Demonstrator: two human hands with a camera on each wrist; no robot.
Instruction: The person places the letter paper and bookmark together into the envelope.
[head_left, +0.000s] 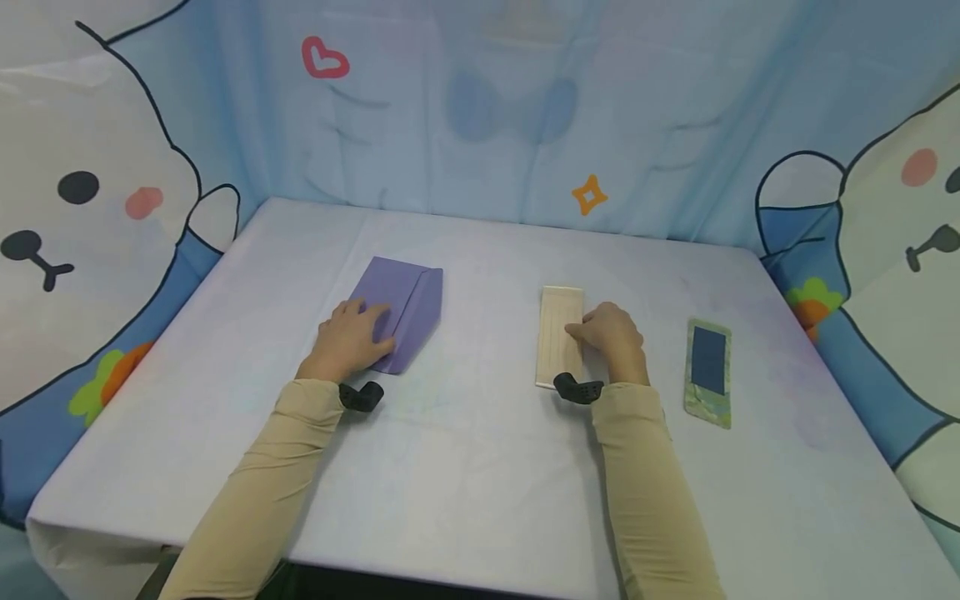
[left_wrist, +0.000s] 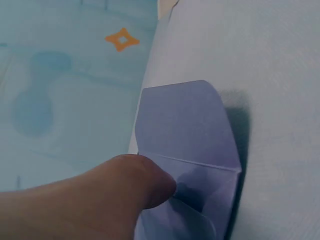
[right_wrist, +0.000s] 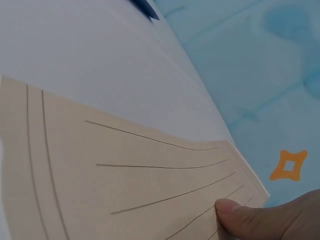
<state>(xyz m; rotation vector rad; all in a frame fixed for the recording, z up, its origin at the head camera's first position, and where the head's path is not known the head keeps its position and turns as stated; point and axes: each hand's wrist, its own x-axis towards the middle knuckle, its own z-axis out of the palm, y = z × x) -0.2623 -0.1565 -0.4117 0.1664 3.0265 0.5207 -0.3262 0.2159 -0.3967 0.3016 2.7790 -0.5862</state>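
Observation:
On the left of the table lies a purple envelope (head_left: 420,304), its flap unfolded to the right. My left hand (head_left: 348,337) holds it, thumb at the edge of the pocket. In the left wrist view that thumb (left_wrist: 150,182) crosses the envelope (left_wrist: 187,120) below the fold, and a shadowed gap shows at the pocket; the other fingers are outside that view. Right of centre, my right hand (head_left: 615,333) pinches the right edge of a cream strip of lined paper (head_left: 558,333). In the right wrist view the paper (right_wrist: 145,145) is bowed, with the thumb (right_wrist: 235,210) on its edge.
A green patterned flat piece with a dark blue rectangle (head_left: 709,362) lies to the right of my right hand. White cloth covers the table (head_left: 465,467). A light blue cartoon-print curtain (head_left: 480,125) hangs behind and at both sides.

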